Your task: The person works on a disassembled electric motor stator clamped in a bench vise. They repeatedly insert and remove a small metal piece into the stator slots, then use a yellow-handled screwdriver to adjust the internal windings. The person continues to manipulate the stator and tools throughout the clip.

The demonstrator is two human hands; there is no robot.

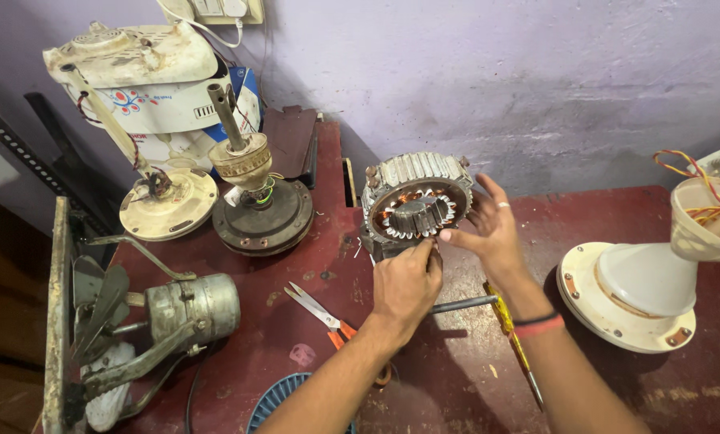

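1. The left hand point(408, 281) pinches at the lower rim of the round grey metal fan stator with copper windings point(417, 205); what the fingertips grip cannot be told.
2. The right hand point(488, 233), fingers spread, braces the stator's side.
3. The stator stands on edge on the dark red table point(456, 378), windings exposed.
4. Orange-handled scissors point(321, 312) lie below the left fingers, untouched.

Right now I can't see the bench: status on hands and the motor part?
Left hand grip on stator lower edge. Right hand steadies its right side. Stator upright on table. Scissors, screwdriver lie close by.
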